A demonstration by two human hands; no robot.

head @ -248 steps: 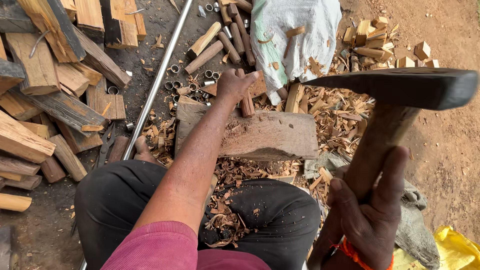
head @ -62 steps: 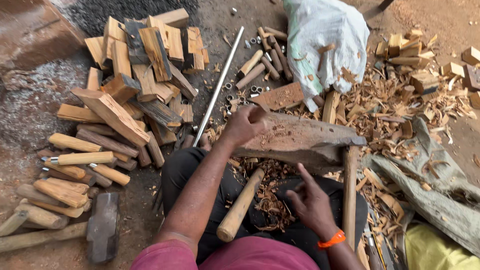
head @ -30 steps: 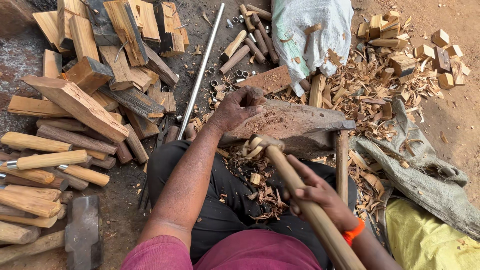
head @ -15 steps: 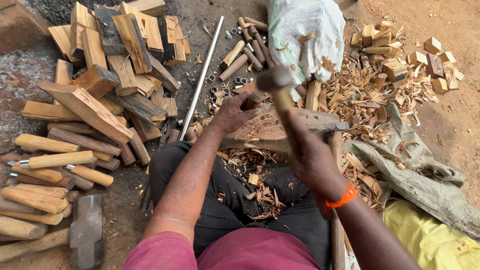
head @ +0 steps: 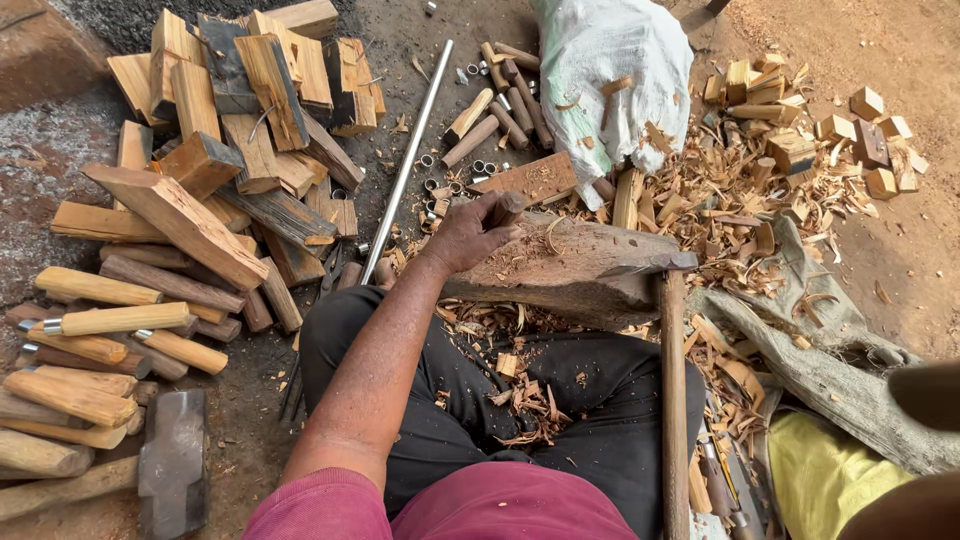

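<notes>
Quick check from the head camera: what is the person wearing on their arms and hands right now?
The left hand is bare, with no glove, ring or band showing. The left arm is bare up to a short reddish-pink sleeve. The right hand is out of view; only a blurred edge shows at lower right.

You wear a short-sleeved shirt [head: 450, 510] in a dusty pink-magenta knit; its sleeve hem ends just above your left elbow. Your left forearm is bare, with no watch, band or glove on it, and your bare left hand [head: 470, 232] carries no ring that shows. Your black trousers [head: 600, 400] are of plain cloth, creased at the knees and flecked with pale wood chips and dust across the lap. At the lower right edge only a blurred, dark slice of your right arm shows; its hand cannot be made out.
</notes>
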